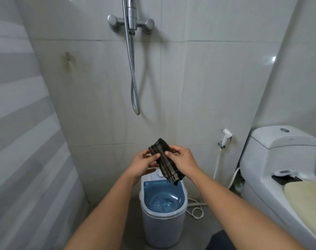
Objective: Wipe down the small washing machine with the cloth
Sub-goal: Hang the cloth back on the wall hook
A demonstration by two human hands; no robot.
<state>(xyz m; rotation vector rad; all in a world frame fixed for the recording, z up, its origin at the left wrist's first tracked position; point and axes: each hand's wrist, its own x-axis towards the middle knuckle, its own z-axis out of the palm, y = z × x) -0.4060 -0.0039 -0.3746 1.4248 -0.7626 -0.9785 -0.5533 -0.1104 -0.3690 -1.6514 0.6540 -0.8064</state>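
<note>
A small white washing machine [163, 224] stands on the floor below my hands, its blue translucent lid showing the tub inside. A dark brown cloth [165, 160] with pale stripes is folded into a narrow strip and held in the air above the machine's control panel. My left hand [144, 164] pinches the cloth's left edge with thumb and fingers. My right hand [183, 159] grips the cloth from the right side. The cloth's lower end hangs just over the back of the lid without touching it.
A white toilet [279, 168] with a beige seat cover stands at the right, a bidet sprayer [225, 138] on the wall beside it. A shower mixer [131, 22] and hose hang on the tiled wall ahead. A white cord [196, 209] lies coiled on the floor right of the machine.
</note>
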